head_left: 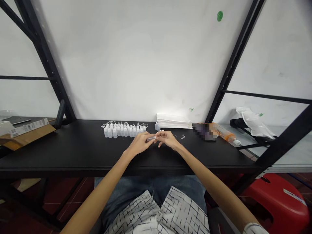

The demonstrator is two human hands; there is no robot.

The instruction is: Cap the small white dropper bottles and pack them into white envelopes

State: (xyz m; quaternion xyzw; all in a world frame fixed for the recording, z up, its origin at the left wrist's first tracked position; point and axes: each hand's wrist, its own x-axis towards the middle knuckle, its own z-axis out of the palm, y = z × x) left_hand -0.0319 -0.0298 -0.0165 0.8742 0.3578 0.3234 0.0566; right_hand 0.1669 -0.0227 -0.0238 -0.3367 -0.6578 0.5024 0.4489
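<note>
Both hands meet over the middle of the black table [73,149]. My left hand [139,143] pinches one end of a small clear bottle [151,138] that lies sideways between the hands. My right hand [167,138] has its fingers curled at the bottle's other end. Just behind them, several small white dropper bottles [123,130] with looped cap tethers stand in rows. One more small bottle [156,126] stands beside a stack of white sheets [174,121].
An orange-labelled tube with a white cap [225,132] lies at the table's right. Black rack posts [231,65] slant up on both sides. A cardboard box [25,133] sits at left, a red stool [275,201] at lower right.
</note>
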